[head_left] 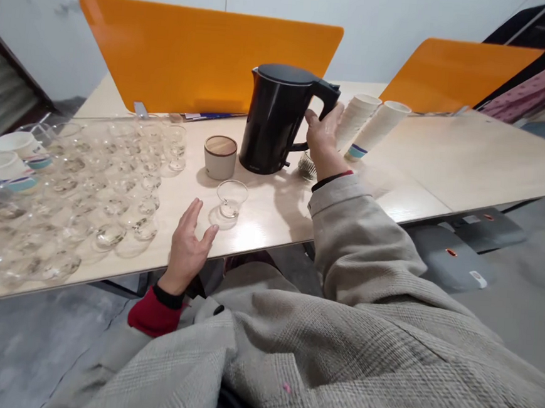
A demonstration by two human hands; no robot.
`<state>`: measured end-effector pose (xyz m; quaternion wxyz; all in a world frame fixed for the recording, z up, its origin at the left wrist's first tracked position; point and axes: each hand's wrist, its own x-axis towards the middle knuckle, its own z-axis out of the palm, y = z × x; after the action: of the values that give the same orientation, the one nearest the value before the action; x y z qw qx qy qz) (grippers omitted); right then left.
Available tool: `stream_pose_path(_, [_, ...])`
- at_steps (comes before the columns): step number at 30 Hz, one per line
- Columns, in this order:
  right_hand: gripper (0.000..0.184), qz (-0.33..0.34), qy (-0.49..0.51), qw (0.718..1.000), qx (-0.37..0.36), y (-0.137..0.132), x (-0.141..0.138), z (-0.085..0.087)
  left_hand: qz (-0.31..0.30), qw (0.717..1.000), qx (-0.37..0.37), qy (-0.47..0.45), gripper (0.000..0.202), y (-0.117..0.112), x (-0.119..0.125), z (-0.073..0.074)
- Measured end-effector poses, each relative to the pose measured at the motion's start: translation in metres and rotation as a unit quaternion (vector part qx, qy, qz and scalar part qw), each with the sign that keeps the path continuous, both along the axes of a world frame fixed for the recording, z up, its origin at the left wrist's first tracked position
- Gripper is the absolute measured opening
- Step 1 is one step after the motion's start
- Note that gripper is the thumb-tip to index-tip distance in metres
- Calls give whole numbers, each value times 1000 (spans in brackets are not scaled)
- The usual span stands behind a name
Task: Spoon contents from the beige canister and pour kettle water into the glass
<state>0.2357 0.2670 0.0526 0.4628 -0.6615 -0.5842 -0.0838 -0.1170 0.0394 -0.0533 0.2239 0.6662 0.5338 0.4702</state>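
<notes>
My right hand [324, 136] is wrapped round the handle of a black electric kettle [274, 119], its fingers partly hidden behind the handle. The kettle is upright; whether its base touches the table I cannot tell. At the table's front edge my left hand [187, 244] is open, thumb apart from the fingers, holding nothing. Just right of its fingertips stands a small clear cup [230, 200] with a little something in its bottom. Behind that cup is a grey canister [219, 161] with a wooden lid. A ribbed, dark-looking small container [307, 167] is partly hidden beside my right wrist.
Many clear cups [112, 204] crowd the table's left side, with paper cups [15, 143] at the far left. Two leaning stacks of paper cups [377, 127] are beyond my right hand. Orange panels [194, 59] rise along the back of the wooden table [446, 161]. Grey stools [457, 259] sit below right.
</notes>
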Motion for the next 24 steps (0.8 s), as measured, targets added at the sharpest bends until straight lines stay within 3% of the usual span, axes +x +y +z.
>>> stream_pose_path(3, [81,-65,13,998,2,-47,-24,-19,18,998,20,55,67,11,-5,0])
stream_pose_path(6, [76,51,-33,998,2,-105,-54,-54,15,991,44,129,70,22,-5,-3])
stream_pose_path(9, [70,141,-102,970,-171,-144,-76,-86,10,976,27,214,74,30,1,-2])
stream_pose_path(11, [69,171,-148,938,-265,-156,-85,-96,18,960,-21,277,73,33,8,3])
stream_pose_path(17, [72,239,-234,882,-332,-168,-104,-88,18,905,-111,411,68,31,27,22])
stream_pose_path(24, [73,245,-253,867,-354,-175,-109,-79,19,895,-127,428,68,27,29,27])
